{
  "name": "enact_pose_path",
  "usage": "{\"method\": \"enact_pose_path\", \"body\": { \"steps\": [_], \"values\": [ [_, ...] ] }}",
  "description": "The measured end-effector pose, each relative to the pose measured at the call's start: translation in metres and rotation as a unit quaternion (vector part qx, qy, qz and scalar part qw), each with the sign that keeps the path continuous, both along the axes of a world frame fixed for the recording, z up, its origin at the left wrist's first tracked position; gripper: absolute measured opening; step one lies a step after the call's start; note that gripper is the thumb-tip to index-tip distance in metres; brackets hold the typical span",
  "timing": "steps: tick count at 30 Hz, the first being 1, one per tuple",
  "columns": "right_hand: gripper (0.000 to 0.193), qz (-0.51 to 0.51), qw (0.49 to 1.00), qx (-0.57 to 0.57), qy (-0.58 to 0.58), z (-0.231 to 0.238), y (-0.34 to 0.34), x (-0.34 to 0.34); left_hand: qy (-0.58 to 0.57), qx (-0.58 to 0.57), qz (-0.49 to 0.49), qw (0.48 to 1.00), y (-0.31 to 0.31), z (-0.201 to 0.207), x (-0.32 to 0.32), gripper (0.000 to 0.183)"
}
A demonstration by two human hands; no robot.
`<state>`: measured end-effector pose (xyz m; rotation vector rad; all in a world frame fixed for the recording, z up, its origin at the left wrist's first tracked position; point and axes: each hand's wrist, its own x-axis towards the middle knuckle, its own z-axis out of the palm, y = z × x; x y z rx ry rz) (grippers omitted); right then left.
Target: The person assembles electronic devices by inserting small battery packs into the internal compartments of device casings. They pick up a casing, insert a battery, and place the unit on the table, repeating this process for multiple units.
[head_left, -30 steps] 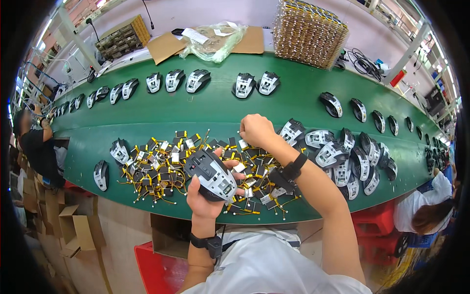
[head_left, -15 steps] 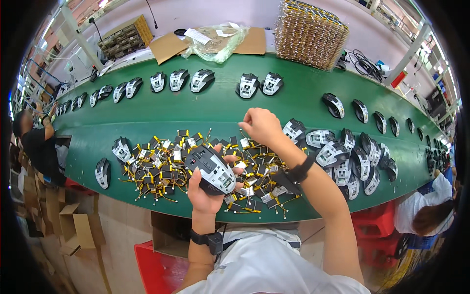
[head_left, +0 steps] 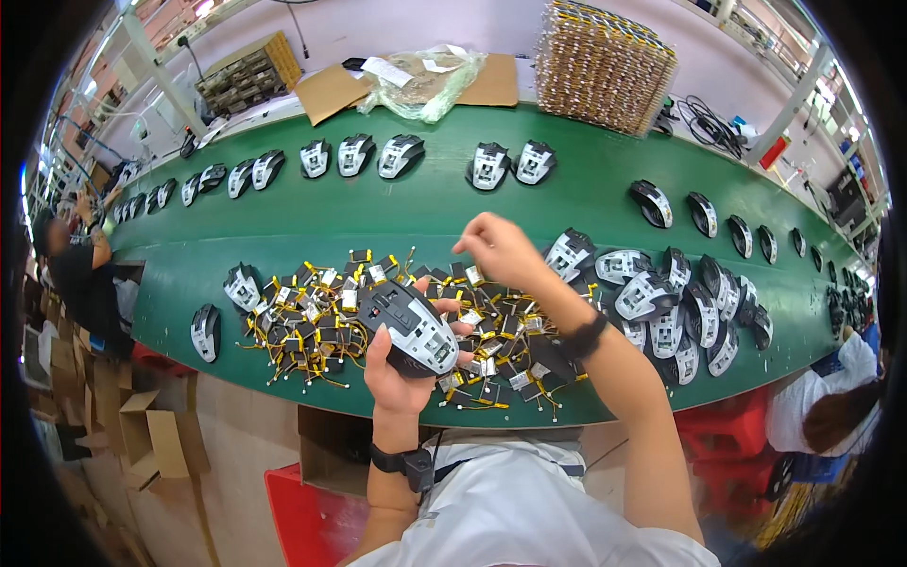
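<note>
My left hand (head_left: 395,383) is wrapped round a half-built computer mouse (head_left: 411,331), black and silver-white with openings in its shell, held above the pile. Past it to the right, my right hand (head_left: 499,248) hovers with its fingers curled together. Whatever they may hold is hidden. Beneath both hands spreads a heap of small battery packs (head_left: 307,331) with yellow tape and thin wires. Several similar mice (head_left: 647,296) are piled right of my right forearm. Two more mice lie at the left, one upper (head_left: 242,287) and one lower (head_left: 205,333).
Rows of mice (head_left: 402,156) stand along the far strip of the green bench (head_left: 567,203). Behind them are cardboard with clear plastic wrap (head_left: 430,85) and a tall stack of wired parts (head_left: 605,66). Co-workers sit at left (head_left: 80,274) and right (head_left: 822,406). A red stool (head_left: 312,515) stands below.
My right hand has dipped slightly and its fingers have turned a little downward. The left hand keeps its hold on the mouse. The whole view has shifted slightly.
</note>
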<state>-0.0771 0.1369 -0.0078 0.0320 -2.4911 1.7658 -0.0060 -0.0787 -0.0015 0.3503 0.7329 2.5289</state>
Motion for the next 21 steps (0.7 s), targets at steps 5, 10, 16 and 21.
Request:
{"method": "enact_pose_path", "body": {
  "steps": [5,10,16,21],
  "values": [
    [0.018,0.033,0.929,-0.369,-0.015,0.033,0.010,0.057,0.006,0.005,-0.013,1.000,0.009,0.003,-0.005,0.083],
    [0.020,0.040,0.952,-0.290,-0.086,0.048,-0.009,0.108,-0.001,0.004,-0.036,0.999,0.025,0.008,-0.001,0.081],
    [0.018,-0.039,0.991,-0.120,0.041,0.044,-0.017,0.136,-0.040,0.024,-0.002,0.999,0.042,0.013,0.002,0.075],
    [0.013,-0.050,0.978,0.106,0.173,0.047,-0.017,0.146,-0.103,0.017,-0.021,0.994,0.049,0.015,0.004,0.070]
  ]
}}
